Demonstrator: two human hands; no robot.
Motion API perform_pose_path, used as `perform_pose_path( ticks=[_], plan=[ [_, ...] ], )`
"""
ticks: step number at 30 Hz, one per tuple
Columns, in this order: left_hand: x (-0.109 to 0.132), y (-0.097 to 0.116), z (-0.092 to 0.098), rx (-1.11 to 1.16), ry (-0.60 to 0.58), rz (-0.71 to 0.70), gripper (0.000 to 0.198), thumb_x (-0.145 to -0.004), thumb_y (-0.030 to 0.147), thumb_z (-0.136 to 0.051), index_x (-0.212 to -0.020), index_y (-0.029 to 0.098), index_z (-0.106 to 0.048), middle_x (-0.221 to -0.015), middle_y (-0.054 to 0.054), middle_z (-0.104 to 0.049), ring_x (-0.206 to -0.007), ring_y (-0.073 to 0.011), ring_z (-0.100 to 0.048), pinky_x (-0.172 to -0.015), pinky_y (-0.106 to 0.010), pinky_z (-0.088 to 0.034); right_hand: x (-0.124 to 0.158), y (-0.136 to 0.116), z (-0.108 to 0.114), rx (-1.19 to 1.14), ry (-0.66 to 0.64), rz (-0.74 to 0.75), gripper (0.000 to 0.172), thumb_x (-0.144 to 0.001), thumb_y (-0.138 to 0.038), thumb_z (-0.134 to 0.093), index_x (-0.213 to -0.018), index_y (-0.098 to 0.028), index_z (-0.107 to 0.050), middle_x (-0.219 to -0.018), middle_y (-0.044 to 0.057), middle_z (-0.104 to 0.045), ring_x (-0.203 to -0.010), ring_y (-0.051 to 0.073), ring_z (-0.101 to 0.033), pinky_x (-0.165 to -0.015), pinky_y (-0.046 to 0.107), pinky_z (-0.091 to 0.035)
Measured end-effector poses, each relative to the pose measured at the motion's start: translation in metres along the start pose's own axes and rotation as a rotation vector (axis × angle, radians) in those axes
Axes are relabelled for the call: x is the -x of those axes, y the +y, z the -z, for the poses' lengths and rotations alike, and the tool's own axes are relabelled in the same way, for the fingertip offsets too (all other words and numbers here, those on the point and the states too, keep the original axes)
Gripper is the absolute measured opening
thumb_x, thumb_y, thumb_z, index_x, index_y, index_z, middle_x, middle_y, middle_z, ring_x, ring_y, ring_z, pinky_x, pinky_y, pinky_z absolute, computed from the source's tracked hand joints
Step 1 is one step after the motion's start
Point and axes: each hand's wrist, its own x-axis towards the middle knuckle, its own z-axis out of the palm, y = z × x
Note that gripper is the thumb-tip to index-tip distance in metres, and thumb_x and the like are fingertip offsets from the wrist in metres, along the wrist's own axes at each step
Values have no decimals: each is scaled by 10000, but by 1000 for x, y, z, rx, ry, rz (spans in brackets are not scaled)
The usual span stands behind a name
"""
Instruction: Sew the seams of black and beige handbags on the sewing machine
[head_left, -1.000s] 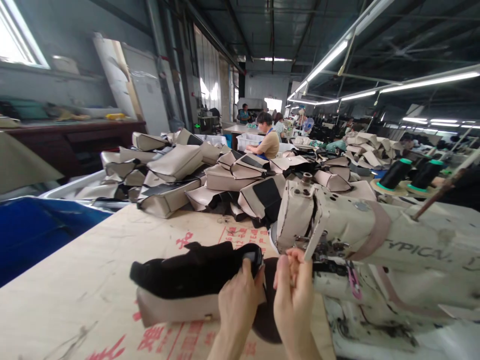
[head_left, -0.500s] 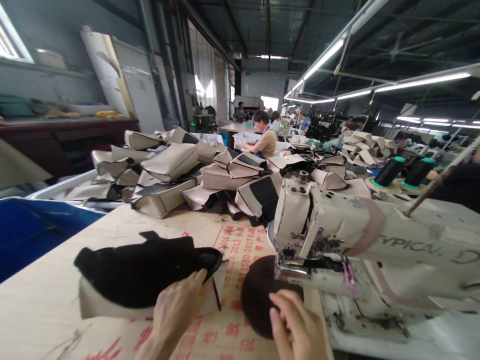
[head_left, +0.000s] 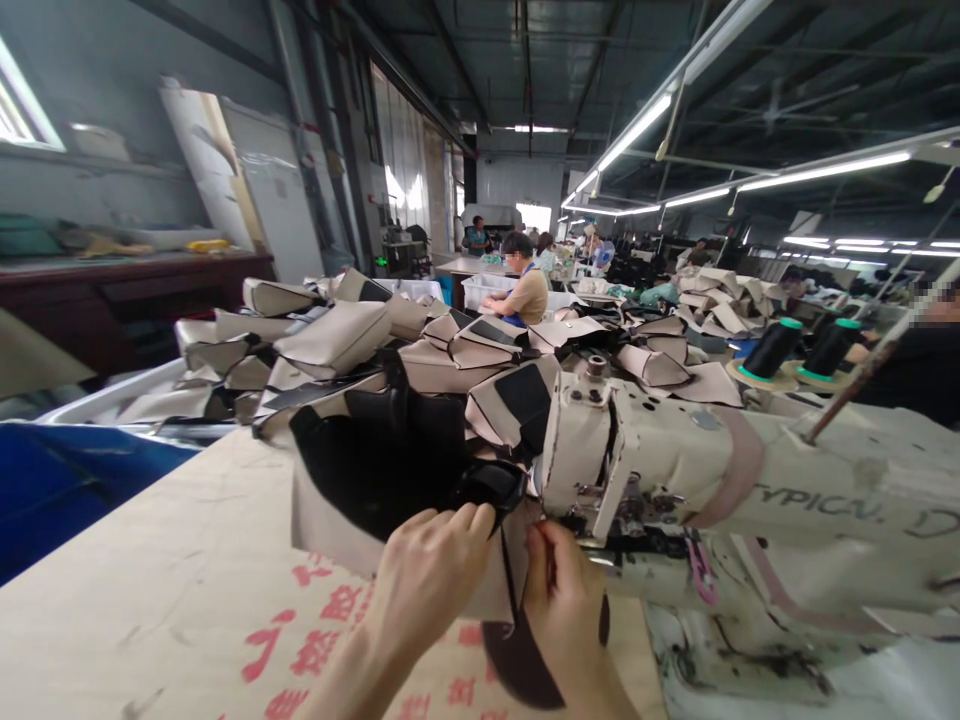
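Observation:
A beige bag piece with a black lining (head_left: 375, 450) is held up over the wooden tabletop, its opening facing up. My left hand (head_left: 435, 560) is closed on its black rim at the right side. My right hand (head_left: 559, 580) pinches the beige edge of the same piece, close to the needle area of the sewing machine (head_left: 645, 450). Below my right hand, a dark round disc (head_left: 525, 660) lies partly hidden on the table.
A large pile of beige and black bags (head_left: 337, 335) fills the back of the table (head_left: 187, 570). Two black thread spools (head_left: 776, 350) stand behind the machine. A blue sheet (head_left: 75, 480) hangs at the left. A person (head_left: 525, 290) sits beyond the pile.
The bag piece has moved right and up to the sewing machine with my left hand. My right hand, earlier over the disc with nothing in it, has moved up and taken hold of the piece's edge.

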Motion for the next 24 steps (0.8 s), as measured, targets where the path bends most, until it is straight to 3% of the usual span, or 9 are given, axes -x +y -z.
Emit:
perform_pose_path(
  ticks=[3, 8, 12, 14, 18, 21, 24],
  plan=[
    [12, -11, -8, -20, -5, 41, 248, -865, 245, -453, -633, 215, -535, -512, 47, -550, -472, -130, -496, -541, -283, -262, 2, -5, 11, -32, -3, 43, 213, -899, -145, -416, -1058, -145, -557, -928, 84, -647, -812, 147, -627, -684, 222, -484],
    [40, -24, -25, -63, -49, 169, 330, -878, 376, -438, -608, 227, -557, -475, 33, -553, -457, -142, -498, -496, -280, -217, 5, -17, 28, -132, 79, -183, 257, -891, -224, -460, -1114, -106, -505, -818, 83, -605, -549, 87, -531, -479, 169, -423],
    [47, -22, -26, -78, -85, 196, 338, -881, 393, -429, -615, 232, -563, -485, 35, -568, -459, -150, -514, -482, -278, -210, 0, -25, 23, -235, 46, -277, 196, -912, -247, -421, -1050, -127, -490, -765, 56, -585, -580, 97, -543, -526, 179, -441],
    [45, -20, -25, -63, -102, 174, 341, -888, 386, -416, -622, 232, -564, -491, 40, -573, -455, -148, -522, -482, -277, -218, -6, -21, 24, -195, 27, -207, 168, -915, -228, -416, -1035, -147, -501, -763, 48, -594, -630, 112, -571, -554, 188, -449],
    [41, -20, -23, -64, -106, 162, 346, -898, 369, -400, -629, 233, -570, -494, 40, -580, -462, -145, -537, -484, -278, -231, -12, -4, 47, -44, -186, 92, 144, -897, -204, -451, -1002, -175, -545, -786, 42, -612, -690, 139, -591, -600, 223, -463],
    [49, -29, -18, -106, -78, 191, 348, -890, 385, -411, -617, 238, -571, -477, 35, -569, -449, -150, -523, -474, -281, -218, -6, -3, 62, -78, -126, 153, 286, -877, -164, -464, -1162, -157, -487, -844, 63, -616, -730, 134, -599, -613, 213, -485],
    [66, -40, -9, -163, -26, 198, 340, -883, 385, -425, -613, 237, -570, -467, 34, -547, -445, -153, -503, -486, -289, -226, 4, -20, 51, -88, -104, 181, 379, -876, -152, -422, -1255, -150, -424, -1027, 115, -599, -885, 162, -610, -669, 219, -516]
  ],
)
